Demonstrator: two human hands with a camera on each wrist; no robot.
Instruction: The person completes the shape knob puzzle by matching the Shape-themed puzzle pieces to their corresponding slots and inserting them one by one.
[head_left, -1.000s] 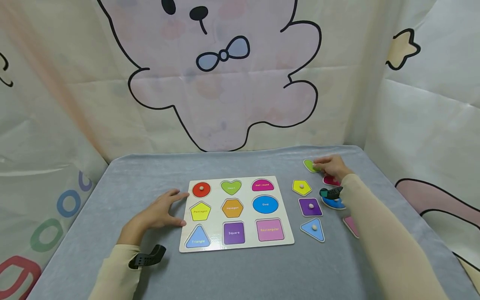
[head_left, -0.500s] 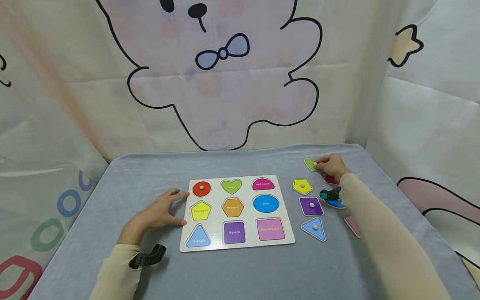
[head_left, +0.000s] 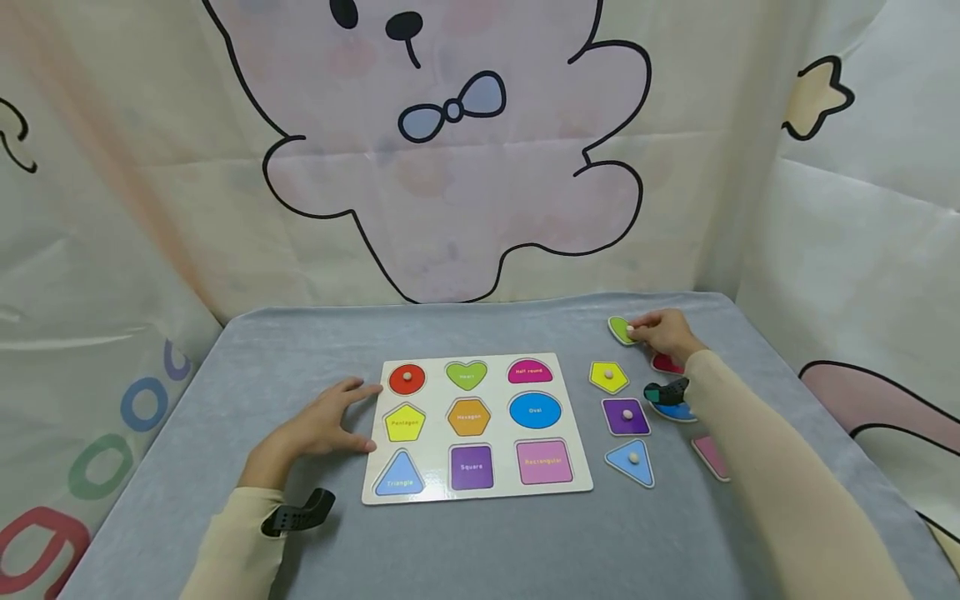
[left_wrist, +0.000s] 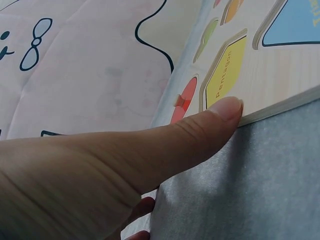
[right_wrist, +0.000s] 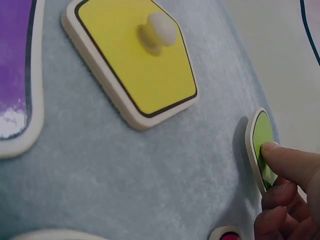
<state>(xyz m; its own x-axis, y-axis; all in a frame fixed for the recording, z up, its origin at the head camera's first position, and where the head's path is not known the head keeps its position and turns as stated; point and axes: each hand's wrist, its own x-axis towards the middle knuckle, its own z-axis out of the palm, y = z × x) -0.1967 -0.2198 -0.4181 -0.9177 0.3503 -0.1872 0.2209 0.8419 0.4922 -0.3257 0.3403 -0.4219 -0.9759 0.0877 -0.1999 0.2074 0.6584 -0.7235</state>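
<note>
A white shape-puzzle board (head_left: 497, 477) lies flat, its pictured recesses labelled with shape names. My left hand (head_left: 313, 427) rests at the board's left edge; in the left wrist view the thumb (left_wrist: 226, 108) touches the rim near the yellow pentagon recess. At the back right, my right hand (head_left: 666, 332) pinches a green puzzle piece (head_left: 620, 330) by its knob. That piece stands tilted in the right wrist view, thumb against its green face (right_wrist: 261, 131); the fingers hide part of its outline. A red round piece (head_left: 406, 379) with a knob sits in the board's top-left recess.
Between board and right arm lie a yellow pentagon piece (head_left: 608, 377), a purple square piece (head_left: 626, 417) and a blue triangle piece (head_left: 631, 463). Partly behind the right arm are a crimson piece (head_left: 666, 363), a blue piece (head_left: 678, 412) and a pink piece (head_left: 711, 457).
Both hands keep nearly the same positions, the right still at the green piece and the left at the board. The head view shifts slightly.
</note>
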